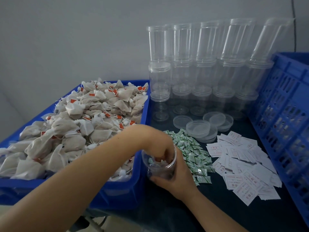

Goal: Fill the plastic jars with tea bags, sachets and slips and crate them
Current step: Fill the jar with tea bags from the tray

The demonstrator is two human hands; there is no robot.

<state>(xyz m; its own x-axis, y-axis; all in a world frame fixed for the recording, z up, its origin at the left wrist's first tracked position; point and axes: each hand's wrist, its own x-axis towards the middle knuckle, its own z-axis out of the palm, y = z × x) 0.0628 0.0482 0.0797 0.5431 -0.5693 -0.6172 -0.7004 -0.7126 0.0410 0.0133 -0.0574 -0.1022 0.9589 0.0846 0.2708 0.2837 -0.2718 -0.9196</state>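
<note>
My right hand grips a clear plastic jar from the right and below, at the near middle of the table. My left hand reaches down into the jar's mouth; its fingertips are inside, among tea bags seen through the wall, and whether they hold one is hidden. A blue bin on the left is heaped with tea bags with red tags. Right of the jar lie green-and-white sachets and, further right, white paper slips.
Stacks of empty clear jars stand at the back against the wall. Several clear lids lie in front of them. A blue slatted crate stands along the right edge, holding filled jars seen through its slats.
</note>
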